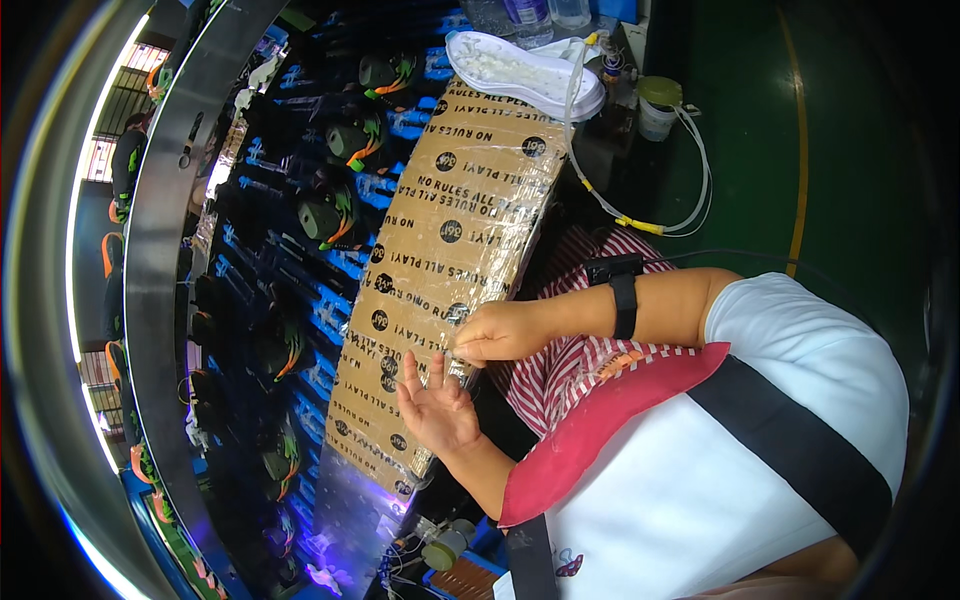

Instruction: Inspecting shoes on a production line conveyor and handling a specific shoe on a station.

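My left hand is open, palm turned up and fingers spread, over the near edge of a long brown cardboard-covered work surface. The cardboard carries dark print and shiny clear film. Just beside it, my right hand is closed, thumb and fingertips pressed together above the same edge. Whatever it may pinch is hidden or too small to make out. A black strap with a small device is round my right wrist. At the far end of the board lies a white shoe sole with whitish bits in it, apart from both hands.
Dark shoes with orange and green trim stand in rows among blue holders beyond the board. A curved metal rail runs past them. A lidded pot and a looped clear hose are by the sole. Purple light falls near the board's lower end.
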### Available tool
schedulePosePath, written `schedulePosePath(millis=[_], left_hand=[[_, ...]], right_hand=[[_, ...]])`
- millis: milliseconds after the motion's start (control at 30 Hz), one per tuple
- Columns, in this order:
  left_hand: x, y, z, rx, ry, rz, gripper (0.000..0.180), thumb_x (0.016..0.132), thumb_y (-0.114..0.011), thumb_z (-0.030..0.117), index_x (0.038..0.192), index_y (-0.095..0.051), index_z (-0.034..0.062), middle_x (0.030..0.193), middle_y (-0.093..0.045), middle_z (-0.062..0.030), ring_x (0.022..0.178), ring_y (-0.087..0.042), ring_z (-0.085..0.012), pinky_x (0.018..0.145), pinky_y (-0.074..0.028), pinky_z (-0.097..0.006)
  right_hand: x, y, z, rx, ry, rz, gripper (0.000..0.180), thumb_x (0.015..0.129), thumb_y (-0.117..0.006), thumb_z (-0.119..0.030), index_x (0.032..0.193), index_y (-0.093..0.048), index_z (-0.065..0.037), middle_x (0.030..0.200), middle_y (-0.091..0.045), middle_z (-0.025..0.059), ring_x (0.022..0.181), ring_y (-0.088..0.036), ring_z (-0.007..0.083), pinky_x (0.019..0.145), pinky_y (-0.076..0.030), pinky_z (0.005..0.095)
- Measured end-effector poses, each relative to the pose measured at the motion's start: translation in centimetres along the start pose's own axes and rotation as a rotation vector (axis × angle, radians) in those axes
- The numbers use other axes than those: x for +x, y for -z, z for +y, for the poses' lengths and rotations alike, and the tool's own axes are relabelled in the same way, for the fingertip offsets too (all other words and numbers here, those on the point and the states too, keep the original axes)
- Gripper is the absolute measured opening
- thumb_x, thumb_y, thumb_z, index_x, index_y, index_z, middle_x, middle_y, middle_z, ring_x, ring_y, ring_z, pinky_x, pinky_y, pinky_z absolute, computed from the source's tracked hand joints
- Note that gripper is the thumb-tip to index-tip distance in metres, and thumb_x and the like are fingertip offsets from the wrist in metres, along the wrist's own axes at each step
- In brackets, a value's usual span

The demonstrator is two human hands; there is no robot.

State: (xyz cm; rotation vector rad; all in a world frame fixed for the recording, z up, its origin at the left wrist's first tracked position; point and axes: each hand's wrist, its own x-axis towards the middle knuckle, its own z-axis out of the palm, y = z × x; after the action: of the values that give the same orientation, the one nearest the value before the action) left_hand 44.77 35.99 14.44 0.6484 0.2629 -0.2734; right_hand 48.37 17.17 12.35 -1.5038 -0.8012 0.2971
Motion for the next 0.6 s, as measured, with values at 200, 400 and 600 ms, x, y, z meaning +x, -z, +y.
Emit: schedulePosePath(millis=[200, 400, 600], left_hand=[[-0.2, -0.7, -0.4, -0.007, 0.006, -0.009, 0.046, 0.09, -0.036, 0.038, 0.125, -0.034, 0.0088, 0.101, -0.056, -0.0227, 0.055, -0.055, -0.019, 0.037, -0.043, -0.021], [-0.1, -0.9, -0.7, 0.039, 0.03, 0.041, 0.047, 0.09, -0.036, 0.039, 0.125, -0.031, 0.0085, 0.1, -0.055, -0.0237, 0.056, -0.055, -0.0204, 0.036, -0.042, -0.02], [-0.2, -1.2, -1.1, 0.097, 0.032, 0.089, 0.049, 0.09, -0.037, 0.039, 0.125, -0.031, 0.0063, 0.103, -0.052, -0.0251, 0.058, -0.055, -0.0197, 0.037, -0.041, -0.019]], right_hand=[[0.1, -1.0, 0.1, -0.328, 0.141, 0.11, 0.009, 0.077, -0.058, -0.015, 0.077, -0.054, -0.007, 0.076, -0.058, 0.0049, 0.072, -0.056, 0.0226, 0.068, -0.04, 0.0356], [0.0, -1.4, 0.3, -0.373, 0.37, 0.166, 0.009, 0.074, -0.061, -0.015, 0.081, -0.058, -0.012, 0.079, -0.059, 0.0006, 0.082, -0.056, 0.0206, 0.083, -0.036, 0.0394], [0.1, -1.5, 0.5, -0.38, 0.388, 0.153, 0.007, 0.074, -0.061, -0.016, 0.079, -0.058, -0.011, 0.076, -0.058, 0.0013, 0.08, -0.054, 0.0221, 0.082, -0.036, 0.0397]])
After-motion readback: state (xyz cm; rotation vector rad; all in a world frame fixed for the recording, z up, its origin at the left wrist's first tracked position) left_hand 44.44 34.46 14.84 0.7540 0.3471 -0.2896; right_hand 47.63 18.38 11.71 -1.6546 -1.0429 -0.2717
